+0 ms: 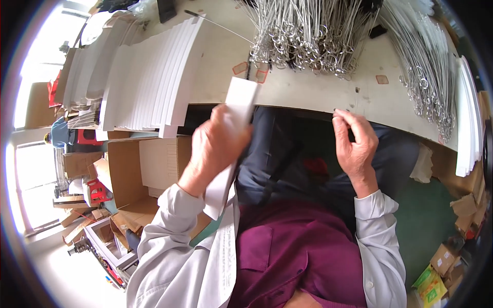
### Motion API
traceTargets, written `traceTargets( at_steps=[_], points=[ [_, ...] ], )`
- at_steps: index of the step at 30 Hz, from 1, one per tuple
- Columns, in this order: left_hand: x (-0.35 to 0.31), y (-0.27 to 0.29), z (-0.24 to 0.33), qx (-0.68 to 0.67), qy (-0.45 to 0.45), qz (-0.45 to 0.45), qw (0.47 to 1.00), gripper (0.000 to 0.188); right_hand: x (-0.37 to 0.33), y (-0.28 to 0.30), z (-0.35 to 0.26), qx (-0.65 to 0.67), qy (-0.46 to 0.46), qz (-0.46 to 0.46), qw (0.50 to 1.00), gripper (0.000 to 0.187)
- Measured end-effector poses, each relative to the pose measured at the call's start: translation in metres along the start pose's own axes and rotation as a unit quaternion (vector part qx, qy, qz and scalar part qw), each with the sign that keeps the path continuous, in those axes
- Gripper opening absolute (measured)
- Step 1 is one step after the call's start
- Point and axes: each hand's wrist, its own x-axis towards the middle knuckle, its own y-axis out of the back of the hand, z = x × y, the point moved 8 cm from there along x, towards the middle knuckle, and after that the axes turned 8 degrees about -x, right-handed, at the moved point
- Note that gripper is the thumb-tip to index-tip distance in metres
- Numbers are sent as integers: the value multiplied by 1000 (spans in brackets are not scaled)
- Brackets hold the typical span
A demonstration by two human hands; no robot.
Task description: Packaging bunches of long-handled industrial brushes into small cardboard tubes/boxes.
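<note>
My left hand (218,136) is wrapped round a long, narrow white box (242,95), held tilted over my lap with its far end above the table's near edge. The hand is slightly blurred. My right hand (355,142) hovers by the table edge, thumb and fingertips pinched together. A tiny dark spot shows at those fingertips, too small to name. On the table (303,92), a big pile of thin metal wire rods with looped ends (313,43) lies beyond my hands. A single rod with a dark tip (221,24) lies left of the pile.
Many flat white boxes (149,82) stand in a row at the left. Another bundle of looped wire rods (423,77) lies at the right, beside more white boxes (468,118). Below left is an open cardboard carton (126,174). Cardboard scraps (465,208) lie at the lower right.
</note>
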Motion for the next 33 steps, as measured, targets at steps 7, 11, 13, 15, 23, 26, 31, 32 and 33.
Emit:
traceTargets(
  at_steps=[7,11,13,15,23,26,31,32,33],
  points=[
    [87,23,-22,113,83,7,990,57,14,-9,18,-36,-12,9,999,7],
    [135,23,-25,123,32,20,992,56,10,-11,20,-40,-2,16,999,7],
    [158,18,-21,150,31,4,988,54,10,-9,20,-38,3,22,999,7],
    [172,9,-17,205,36,-32,978,50,12,-7,17,-47,9,24,999,7],
    [194,19,19,55,-104,80,990,47,9,-9,22,-25,7,45,999,9],
    [187,-11,-7,-352,216,-114,903,42,7,-12,23,-28,4,45,999,10],
    [200,-19,3,-392,149,-86,904,32,8,-12,22,-29,9,47,998,10],
    [204,-18,8,-392,122,-74,909,29,8,-11,21,-32,12,48,998,10],
    [203,-20,8,-393,123,-74,908,29,9,-11,21,-35,16,48,998,10]
  ],
)
